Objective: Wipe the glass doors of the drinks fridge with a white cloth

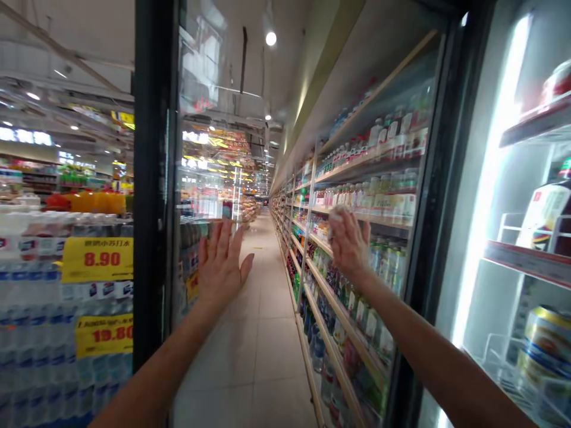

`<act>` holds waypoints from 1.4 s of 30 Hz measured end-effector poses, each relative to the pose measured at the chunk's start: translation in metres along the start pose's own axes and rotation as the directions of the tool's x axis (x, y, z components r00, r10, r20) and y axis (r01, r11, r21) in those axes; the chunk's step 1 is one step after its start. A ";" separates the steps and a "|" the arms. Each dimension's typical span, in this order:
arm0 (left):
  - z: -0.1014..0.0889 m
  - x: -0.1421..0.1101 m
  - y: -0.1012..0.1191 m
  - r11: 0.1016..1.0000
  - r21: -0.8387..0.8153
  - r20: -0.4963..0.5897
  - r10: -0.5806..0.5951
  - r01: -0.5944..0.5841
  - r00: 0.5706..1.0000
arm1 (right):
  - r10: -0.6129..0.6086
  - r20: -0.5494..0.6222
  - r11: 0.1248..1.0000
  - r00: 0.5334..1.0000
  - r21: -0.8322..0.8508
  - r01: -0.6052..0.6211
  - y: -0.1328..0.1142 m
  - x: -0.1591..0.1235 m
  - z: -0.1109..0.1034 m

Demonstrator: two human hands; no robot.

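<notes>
A glass door with a dark frame (154, 178) stands swung open in front of me. Its pane lies between me and the aisle. My left hand (222, 261) is open, fingers spread and palm forward, at the left part of the pane; it holds nothing. Further right, my right hand (351, 246) is raised with a crumpled white cloth or tissue (339, 219) under its fingers at the glass. Most of the wad is hidden behind the fingers. Whether either palm actually touches the pane, I cannot tell.
A lit cooler (473, 238) with bottles and a can (546, 339) opens at the right. Through the glass, shelves of bottles (388, 196) run along a tiled aisle (254, 333). Stacked water packs (35, 321) with yellow price signs (100, 260) stand left.
</notes>
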State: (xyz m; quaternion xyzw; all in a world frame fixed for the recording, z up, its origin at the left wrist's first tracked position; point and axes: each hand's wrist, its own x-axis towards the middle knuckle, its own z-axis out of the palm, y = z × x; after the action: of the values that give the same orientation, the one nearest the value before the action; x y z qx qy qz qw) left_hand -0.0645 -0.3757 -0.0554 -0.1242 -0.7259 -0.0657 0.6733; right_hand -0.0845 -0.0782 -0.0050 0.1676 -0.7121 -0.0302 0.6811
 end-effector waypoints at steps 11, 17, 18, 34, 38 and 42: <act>0.003 0.000 -0.004 0.998 -0.059 -0.027 0.013 -0.014 1.000 | -0.177 0.032 0.984 0.984 0.038 0.175 -0.053 0.013 0.008; -0.002 0.000 -0.004 0.998 -0.046 -0.030 0.030 -0.032 0.999 | 0.389 -0.185 0.920 0.902 0.040 -0.389 -0.058 0.032 0.007; -0.002 0.000 -0.004 0.998 -0.051 -0.032 0.030 -0.032 0.999 | 0.297 -0.143 0.955 0.944 0.041 -0.294 -0.068 0.033 0.008; -0.032 0.070 -0.030 0.998 -0.016 -0.029 0.065 -0.065 0.997 | -0.045 -0.027 0.998 0.999 0.050 0.047 -0.094 0.057 0.000; -0.039 0.071 -0.026 0.998 -0.007 -0.029 0.060 -0.061 0.998 | 0.393 -0.166 0.919 0.905 0.046 -0.390 -0.074 0.065 -0.007; -0.041 0.069 -0.025 0.998 -0.005 -0.047 0.070 -0.070 0.996 | 0.189 -0.077 0.981 0.979 0.059 -0.185 -0.098 0.058 -0.005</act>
State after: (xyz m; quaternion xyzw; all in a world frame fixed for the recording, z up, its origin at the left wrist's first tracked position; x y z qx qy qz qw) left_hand -0.0362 -0.4036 0.0184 -0.1501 -0.7048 -0.0476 0.6917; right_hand -0.0615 -0.1863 0.0246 0.1186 -0.6967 0.0592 0.7051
